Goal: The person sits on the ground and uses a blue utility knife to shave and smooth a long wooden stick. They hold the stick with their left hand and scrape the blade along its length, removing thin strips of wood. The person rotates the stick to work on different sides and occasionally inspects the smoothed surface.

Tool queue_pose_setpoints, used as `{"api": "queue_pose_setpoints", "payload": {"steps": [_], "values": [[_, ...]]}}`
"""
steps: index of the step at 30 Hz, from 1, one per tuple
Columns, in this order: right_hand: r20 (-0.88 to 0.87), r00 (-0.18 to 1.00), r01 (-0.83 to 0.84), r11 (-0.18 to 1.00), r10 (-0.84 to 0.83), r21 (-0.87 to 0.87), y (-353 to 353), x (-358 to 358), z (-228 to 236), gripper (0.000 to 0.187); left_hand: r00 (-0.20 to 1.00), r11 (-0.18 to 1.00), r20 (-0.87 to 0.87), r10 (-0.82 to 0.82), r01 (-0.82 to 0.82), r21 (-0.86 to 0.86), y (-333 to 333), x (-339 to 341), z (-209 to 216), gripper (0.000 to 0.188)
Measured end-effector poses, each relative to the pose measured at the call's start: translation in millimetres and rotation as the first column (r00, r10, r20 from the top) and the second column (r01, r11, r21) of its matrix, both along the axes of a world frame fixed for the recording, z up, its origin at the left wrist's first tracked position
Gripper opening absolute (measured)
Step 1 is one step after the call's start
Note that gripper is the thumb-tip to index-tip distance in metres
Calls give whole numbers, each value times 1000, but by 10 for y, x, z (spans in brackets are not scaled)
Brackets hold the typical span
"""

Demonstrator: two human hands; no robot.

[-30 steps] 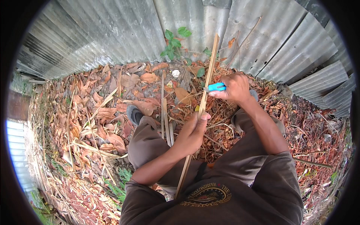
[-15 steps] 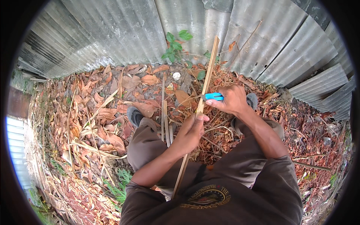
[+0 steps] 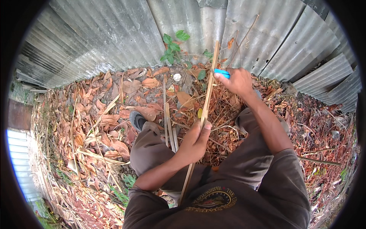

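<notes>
A long, thin wooden strip slants from my lap up toward the metal wall. My left hand is closed around its middle, with the thumb lying along the wood. In my right hand is a blue-handled utility knife, its front end against the strip's right edge near the far tip. The blade itself is too small to make out. The strip's lower end rests against my shirt, between my legs.
Several loose wooden strips lie on the ground beside my left shoe. Dry brown leaves cover the soil. A corrugated metal fence rises ahead, with a small green plant and a thin twig in front of it.
My right hand has slid the knife farther up the strip, away from my left hand. My left hand still grips the wood, its thumb now laid along it.
</notes>
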State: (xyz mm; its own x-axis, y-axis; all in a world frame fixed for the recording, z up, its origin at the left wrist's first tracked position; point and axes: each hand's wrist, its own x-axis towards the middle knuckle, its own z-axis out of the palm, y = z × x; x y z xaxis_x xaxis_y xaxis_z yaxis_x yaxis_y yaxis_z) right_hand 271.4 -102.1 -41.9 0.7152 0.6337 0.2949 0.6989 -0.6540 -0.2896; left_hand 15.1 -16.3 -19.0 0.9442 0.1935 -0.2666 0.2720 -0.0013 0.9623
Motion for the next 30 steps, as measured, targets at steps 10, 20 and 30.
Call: {"api": "queue_pose_setpoints", "payload": {"steps": [10, 20, 30], "values": [[-223, 824, 551, 828, -521, 99, -984, 1236, 62, 92, 983, 893, -82, -166, 114, -436, -59, -204, 12, 36], [-127, 940, -320, 947, 316, -13, -265, -464, 370, 69, 980, 846, -195, 44, -140, -514, 196, -77, 100, 41], [132, 897, -431, 902, 422, 39, -93, -642, 153, 65, 978, 784, -205, 42, -159, -600, 215, -8, 180, 42]]}}
